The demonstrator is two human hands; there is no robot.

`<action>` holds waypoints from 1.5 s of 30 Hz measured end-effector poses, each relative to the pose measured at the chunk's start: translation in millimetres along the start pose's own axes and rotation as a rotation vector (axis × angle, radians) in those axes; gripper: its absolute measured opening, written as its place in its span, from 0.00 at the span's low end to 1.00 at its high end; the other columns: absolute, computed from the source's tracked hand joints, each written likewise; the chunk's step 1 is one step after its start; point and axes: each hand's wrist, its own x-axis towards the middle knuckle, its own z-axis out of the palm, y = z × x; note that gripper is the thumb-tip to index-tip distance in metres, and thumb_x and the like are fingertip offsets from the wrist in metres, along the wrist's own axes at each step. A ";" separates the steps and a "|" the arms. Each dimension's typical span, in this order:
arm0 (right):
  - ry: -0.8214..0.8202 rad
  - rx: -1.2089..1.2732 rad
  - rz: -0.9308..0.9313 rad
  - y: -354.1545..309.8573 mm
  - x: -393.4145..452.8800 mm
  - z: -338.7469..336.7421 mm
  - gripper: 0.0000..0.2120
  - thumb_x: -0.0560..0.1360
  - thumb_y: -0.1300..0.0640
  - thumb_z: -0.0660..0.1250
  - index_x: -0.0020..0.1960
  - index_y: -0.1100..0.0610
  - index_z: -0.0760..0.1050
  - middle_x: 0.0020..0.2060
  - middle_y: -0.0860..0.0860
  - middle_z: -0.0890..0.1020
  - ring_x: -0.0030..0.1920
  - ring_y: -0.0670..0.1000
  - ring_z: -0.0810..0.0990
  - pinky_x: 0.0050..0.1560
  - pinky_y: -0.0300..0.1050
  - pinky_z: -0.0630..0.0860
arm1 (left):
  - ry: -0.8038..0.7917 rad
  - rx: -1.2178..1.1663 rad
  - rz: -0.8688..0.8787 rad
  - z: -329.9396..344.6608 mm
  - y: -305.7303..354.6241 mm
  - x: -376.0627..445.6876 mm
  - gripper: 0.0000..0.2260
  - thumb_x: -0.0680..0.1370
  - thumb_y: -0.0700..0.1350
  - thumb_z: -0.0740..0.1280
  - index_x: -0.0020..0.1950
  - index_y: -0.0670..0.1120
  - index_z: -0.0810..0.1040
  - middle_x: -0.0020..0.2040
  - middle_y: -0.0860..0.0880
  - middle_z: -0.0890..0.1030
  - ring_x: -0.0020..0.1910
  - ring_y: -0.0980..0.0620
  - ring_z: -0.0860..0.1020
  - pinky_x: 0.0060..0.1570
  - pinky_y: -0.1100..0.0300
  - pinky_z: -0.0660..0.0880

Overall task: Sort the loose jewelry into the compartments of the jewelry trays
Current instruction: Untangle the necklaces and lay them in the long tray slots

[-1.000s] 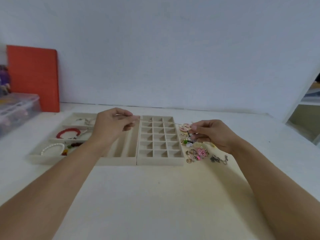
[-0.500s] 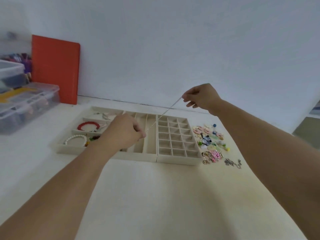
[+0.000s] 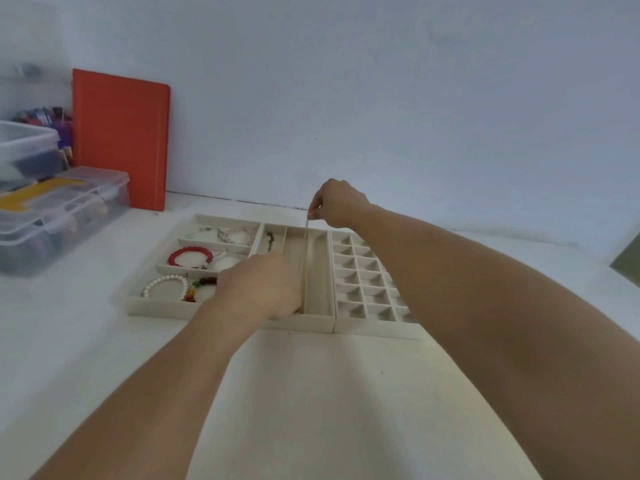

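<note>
At about 9 o'clock sit clear plastic boxes [image 3: 59, 216], with an orange board [image 3: 119, 140] leaning on the wall behind them; no words can be read on any of them. Next comes the left jewelry tray [image 3: 152, 304], with a red bracelet [image 3: 190, 257] and a white pearl bracelet [image 3: 164, 285] in its wide parts and a dark chain [image 3: 269, 239] in a long slot. Your left hand [image 3: 258, 289] is curled at the near end of the long slots, at 6 o'clock on that tray, and seems to pinch the low end of a thin silver chain [image 3: 306, 237]. The chain runs along a slot toward 12 o'clock. Your right hand [image 3: 337, 204] pinches its top end just above the tray's far edge. At 3 o'clock the tray with small squares [image 3: 367, 327] touches the first tray
</note>
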 end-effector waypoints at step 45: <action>-0.043 -0.174 0.129 -25.8 8.0 46.1 0.09 0.71 0.58 0.68 0.39 0.54 0.67 0.36 0.49 0.75 0.33 0.49 0.73 0.31 0.41 0.63 | -0.069 0.047 -0.057 -0.8 7.3 11.0 0.09 0.68 0.43 0.76 0.37 0.47 0.75 0.37 0.48 0.79 0.42 0.46 0.81 0.42 0.55 0.76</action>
